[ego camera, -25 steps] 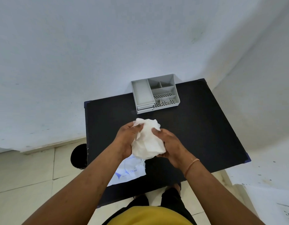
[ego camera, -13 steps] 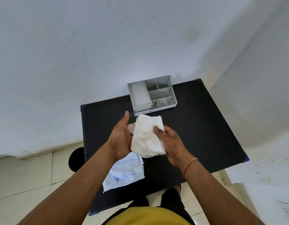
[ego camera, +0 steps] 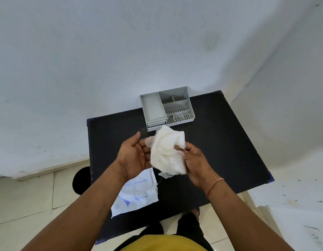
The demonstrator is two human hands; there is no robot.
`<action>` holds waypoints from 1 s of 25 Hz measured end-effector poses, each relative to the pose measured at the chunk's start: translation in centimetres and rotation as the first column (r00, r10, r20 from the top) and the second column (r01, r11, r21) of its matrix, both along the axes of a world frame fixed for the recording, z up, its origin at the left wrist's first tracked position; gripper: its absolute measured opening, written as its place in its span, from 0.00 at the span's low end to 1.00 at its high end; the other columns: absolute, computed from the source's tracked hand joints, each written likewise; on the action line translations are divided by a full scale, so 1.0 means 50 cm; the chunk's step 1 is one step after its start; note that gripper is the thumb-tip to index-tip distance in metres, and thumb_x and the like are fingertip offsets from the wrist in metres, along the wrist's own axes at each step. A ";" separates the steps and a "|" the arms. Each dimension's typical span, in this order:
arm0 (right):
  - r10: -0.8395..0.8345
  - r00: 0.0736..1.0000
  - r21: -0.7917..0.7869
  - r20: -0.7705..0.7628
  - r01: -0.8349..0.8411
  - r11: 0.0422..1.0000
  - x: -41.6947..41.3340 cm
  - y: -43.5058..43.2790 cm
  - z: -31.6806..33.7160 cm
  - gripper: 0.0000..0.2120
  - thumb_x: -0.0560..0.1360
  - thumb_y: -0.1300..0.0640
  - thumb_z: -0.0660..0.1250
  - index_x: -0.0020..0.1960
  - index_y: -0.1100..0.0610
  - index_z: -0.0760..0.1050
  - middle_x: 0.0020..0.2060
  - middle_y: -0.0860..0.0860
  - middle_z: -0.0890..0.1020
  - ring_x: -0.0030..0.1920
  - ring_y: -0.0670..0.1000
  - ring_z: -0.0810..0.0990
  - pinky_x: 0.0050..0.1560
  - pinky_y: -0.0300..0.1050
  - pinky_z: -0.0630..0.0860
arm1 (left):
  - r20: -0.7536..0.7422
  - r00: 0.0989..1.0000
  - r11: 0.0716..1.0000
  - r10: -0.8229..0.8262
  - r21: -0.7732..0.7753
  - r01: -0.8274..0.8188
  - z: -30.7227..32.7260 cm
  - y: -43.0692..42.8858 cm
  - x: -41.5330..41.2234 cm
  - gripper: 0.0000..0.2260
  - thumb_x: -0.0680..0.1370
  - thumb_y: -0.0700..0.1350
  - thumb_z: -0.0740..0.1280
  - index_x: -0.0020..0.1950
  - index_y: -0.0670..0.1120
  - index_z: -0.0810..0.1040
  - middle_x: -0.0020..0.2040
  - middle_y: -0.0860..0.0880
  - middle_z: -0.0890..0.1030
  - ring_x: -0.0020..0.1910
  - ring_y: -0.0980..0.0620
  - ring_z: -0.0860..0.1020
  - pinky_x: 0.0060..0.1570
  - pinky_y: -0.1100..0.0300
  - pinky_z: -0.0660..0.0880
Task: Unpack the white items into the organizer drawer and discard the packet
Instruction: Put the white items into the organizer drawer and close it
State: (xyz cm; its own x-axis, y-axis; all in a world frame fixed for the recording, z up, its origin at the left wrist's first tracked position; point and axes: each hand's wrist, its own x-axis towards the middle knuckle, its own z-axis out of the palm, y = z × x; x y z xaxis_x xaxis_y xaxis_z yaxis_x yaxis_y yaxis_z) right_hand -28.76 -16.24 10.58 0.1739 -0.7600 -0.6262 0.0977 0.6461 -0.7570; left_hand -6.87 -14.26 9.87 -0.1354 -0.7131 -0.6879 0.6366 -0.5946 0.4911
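Observation:
A crumpled bundle of thin white gloves (ego camera: 167,151) hangs above the black table (ego camera: 220,142). My right hand (ego camera: 195,162) pinches the bundle from its right side. My left hand (ego camera: 134,154) is spread open, palm against the bundle's left side, fingers pointing up. The flat plastic packet (ego camera: 137,194), printed with blue marks and the word GLOVES, lies on the table's near left part, below my left wrist. The grey organizer (ego camera: 168,109) stands at the table's far edge against the wall; its small drawers at the front left look pushed in.
A round black bin (ego camera: 81,181) stands on the tiled floor at the table's left side. White walls close in behind and to the right. The table's right half is bare black surface.
My left hand has let go its grip and spread flat beside the bundle. The bundle has risen slightly toward the organizer, held by the right hand. More of the packet shows.

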 end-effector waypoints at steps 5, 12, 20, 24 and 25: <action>-0.002 0.999 0.024 0.047 0.001 1.000 0.019 0.005 0.006 0.11 0.81 0.56 0.71 0.62 0.53 0.83 0.55 0.53 0.89 0.56 0.58 0.87 0.51 0.60 0.86 | 0.049 0.997 0.996 -0.067 -0.048 0.070 -0.018 0.008 -0.029 0.22 0.79 0.55 0.74 0.66 0.41 0.85 0.62 0.42 0.87 0.59 0.38 0.85 0.62 0.40 0.81; 0.051 0.994 -0.006 -0.100 -0.052 0.999 0.041 0.001 0.025 0.09 0.80 0.51 0.71 0.56 0.55 0.83 0.54 0.57 0.88 0.50 0.56 0.88 0.49 0.55 0.85 | 0.415 0.901 0.989 -0.125 -0.017 0.145 -0.017 0.006 -0.055 0.14 0.81 0.45 0.75 0.65 0.43 0.84 0.58 0.42 0.90 0.54 0.42 0.88 0.44 0.51 0.86; 0.448 0.864 -0.156 -0.231 -0.487 0.859 0.007 0.016 0.030 0.58 0.64 0.53 0.85 0.81 0.36 0.52 0.72 0.45 0.72 0.68 0.52 0.78 0.64 0.54 0.82 | 0.272 0.962 1.000 0.000 0.011 -0.003 -0.015 0.012 -0.047 0.14 0.80 0.41 0.75 0.66 0.43 0.84 0.56 0.43 0.91 0.52 0.42 0.90 0.41 0.49 0.87; 0.205 0.938 -0.175 -0.279 -0.259 0.950 0.035 -0.001 0.028 0.54 0.66 0.59 0.84 0.82 0.44 0.56 0.63 0.49 0.80 0.60 0.49 0.82 0.61 0.51 0.83 | 0.232 0.973 0.999 -0.001 -0.032 0.009 -0.021 0.019 -0.056 0.17 0.80 0.41 0.76 0.69 0.42 0.83 0.59 0.42 0.90 0.55 0.41 0.89 0.45 0.47 0.87; 0.173 0.950 -0.160 -0.259 -0.219 0.963 0.036 -0.007 0.023 0.51 0.67 0.59 0.83 0.81 0.45 0.59 0.61 0.50 0.81 0.59 0.50 0.83 0.61 0.53 0.83 | 0.223 0.975 0.998 -0.011 -0.050 0.023 -0.021 0.020 -0.054 0.19 0.79 0.43 0.77 0.69 0.43 0.83 0.59 0.42 0.90 0.56 0.41 0.89 0.47 0.46 0.87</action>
State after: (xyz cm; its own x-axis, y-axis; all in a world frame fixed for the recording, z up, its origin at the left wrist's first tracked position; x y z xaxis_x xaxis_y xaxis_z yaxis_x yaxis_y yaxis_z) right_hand -26.96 -16.62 11.73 0.1933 -0.8320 -0.5200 -0.2162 0.4809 -0.8497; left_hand -9.55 -13.27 8.79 0.0044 -0.7477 -0.6640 0.4982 -0.5741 0.6498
